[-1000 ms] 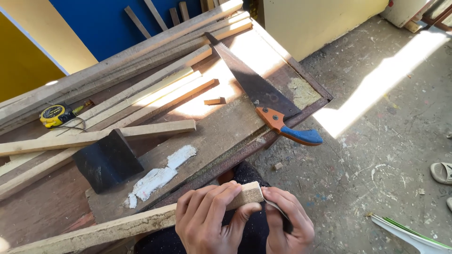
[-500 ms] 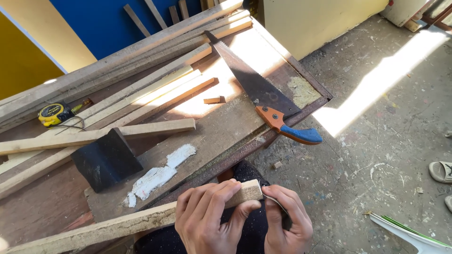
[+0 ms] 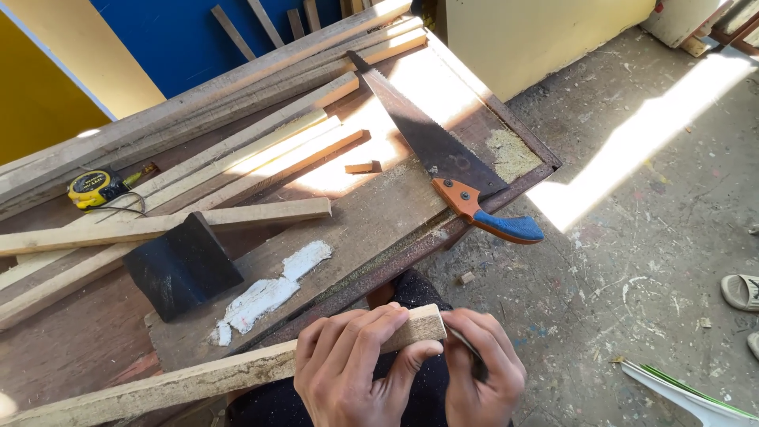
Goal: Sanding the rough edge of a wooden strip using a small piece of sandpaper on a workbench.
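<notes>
Wooden strip [image 3: 237,372] 1, both hands | saw [image 3: 443,158] 1 | tape measure [image 3: 91,188] 1

The workbench [image 3: 379,229] is a worn wooden top with a rusty metal edge. Long wooden strips [image 3: 237,150] lie along its far side. A handsaw [image 3: 451,170] rests near the right corner, its blue grip overhanging the edge. A yellow tape measure [image 3: 93,188], a dark block [image 3: 183,265] and a small offcut [image 3: 364,167] also lie on it.
</notes>
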